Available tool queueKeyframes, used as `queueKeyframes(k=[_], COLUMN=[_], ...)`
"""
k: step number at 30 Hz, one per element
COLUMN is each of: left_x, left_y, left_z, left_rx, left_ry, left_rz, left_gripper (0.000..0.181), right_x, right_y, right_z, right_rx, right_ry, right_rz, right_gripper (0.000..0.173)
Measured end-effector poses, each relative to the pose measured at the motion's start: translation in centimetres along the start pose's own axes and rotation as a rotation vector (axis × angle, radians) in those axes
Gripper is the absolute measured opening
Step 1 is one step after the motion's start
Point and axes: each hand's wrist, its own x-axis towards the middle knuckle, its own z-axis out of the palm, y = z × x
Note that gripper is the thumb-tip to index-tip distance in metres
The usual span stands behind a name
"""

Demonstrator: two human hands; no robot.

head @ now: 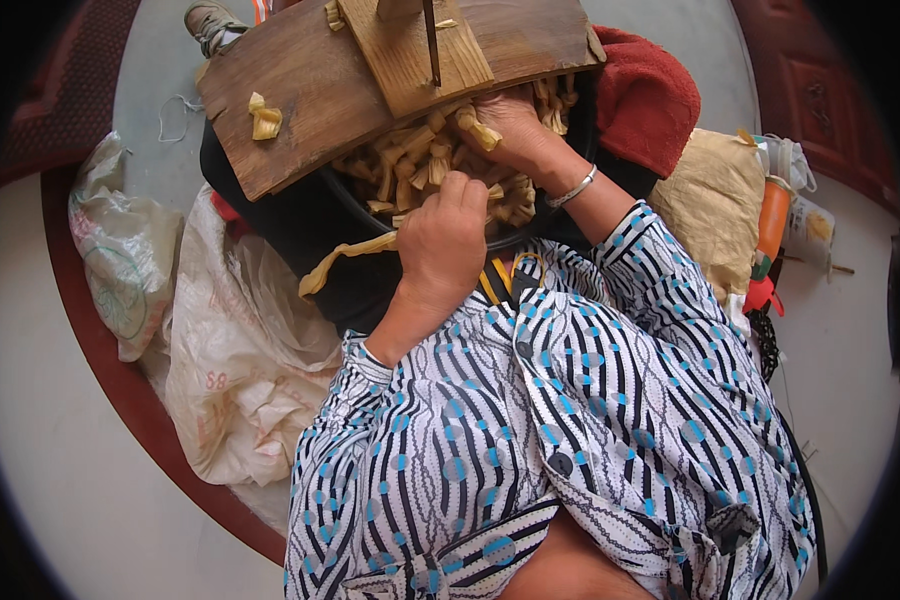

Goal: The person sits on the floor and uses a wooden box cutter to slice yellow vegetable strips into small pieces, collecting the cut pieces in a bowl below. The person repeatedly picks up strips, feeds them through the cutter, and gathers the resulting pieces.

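Note:
My left hand [444,238] is closed over the near edge of a black basin [511,240]. From its outer side a long, dry yellowish strip [351,250], like plant husk, trails to the left. My right hand [516,129] reaches into the basin, its fingers partly hidden by the pieces and the board's edge. A folded piece of the same material [481,129] lies against it; whether it is gripped cannot be told. Many short, knotted or folded pieces [405,169] fill the basin. Across its far side rests a wooden board [300,97].
A smaller plank [420,56] with an upright metal rod or blade [431,45] sits on the board, beside a loose folded piece [265,118]. Red cloth [645,97] is at right, near a tan bag [709,210] and orange bottle [772,214]. Woven plastic sacks [247,375] lie left.

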Motion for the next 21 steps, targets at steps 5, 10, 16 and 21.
queueKeyframes(k=[5,10,16,21], left_x=[-0.3,-0.7,-0.2,0.1], left_y=[0.8,1.0,-0.6,-1.9], left_z=[-0.5,-0.5,0.2,0.3], left_rx=[-0.020,0.014,0.030,-0.056], left_ry=[-0.098,-0.094,0.020,0.207], left_rz=[-0.015,-0.027,-0.008,0.118], left_gripper=[0.016,0.014,0.015,0.007], right_x=[1.5,1.7,0.8,-0.6], right_y=[-1.0,-2.4,0.6,-0.1], right_z=[-0.2,-0.4,1.4,0.9], right_rx=[-0.216,0.051,-0.131,-0.206], right_ry=[-0.476,-0.237,-0.373,0.030], right_rz=[0.109,0.381,-0.073,-0.145], right_gripper=[0.044,0.041,0.046,0.039])
